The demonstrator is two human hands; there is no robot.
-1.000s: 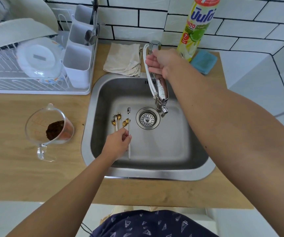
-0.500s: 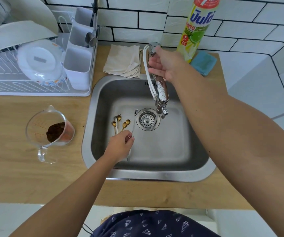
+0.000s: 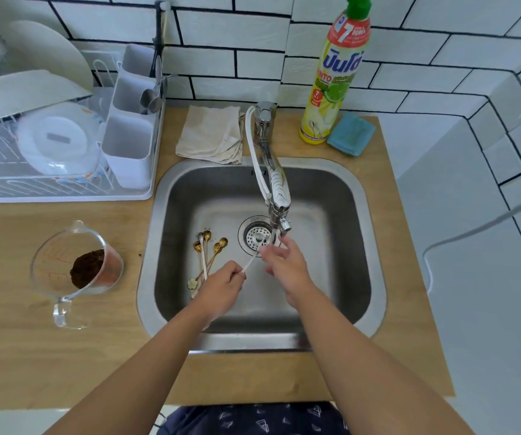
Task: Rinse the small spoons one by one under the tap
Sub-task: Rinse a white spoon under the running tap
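Your left hand [image 3: 221, 285] reaches into the stainless steel sink [image 3: 369, 259] and pinches the handle end of a white-handled small spoon [image 3: 250, 262]; the spoon slants up and to the right, its bowl over the drain strainer [image 3: 254, 235] just under the tap spout [image 3: 279, 196]; your right hand [image 3: 287, 266] is beside it with fingers loosely bent, fingertips touching the spoon near its bowl end; whether they pinch it you cannot tell. A thin stream of water seems to fall at the spout, though it is faint.

On the sink floor, left of the drain and partly under your left hand, lies a small bunch of gold-bowled spoons [image 3: 210, 249], handles pointing toward you; a flower-shaped handle end [image 3: 192, 284] shows near your wrist.

On the wooden table [image 3: 17, 356] to the left stands a clear measuring jug [image 3: 64, 277] holding a dark brown clump, perhaps coffee grounds. Behind it a white dish rack [image 3: 33, 183] holds a round white lid and pale plates; its cutlery caddy [image 3: 129, 133] holds a few metal utensils in one compartment. Behind the sink lie a folded beige cloth [image 3: 210, 133], a yellow dish soap bottle with a green cap [image 3: 336, 73] and a blue sponge [image 3: 351, 135] touching the bottle's base.
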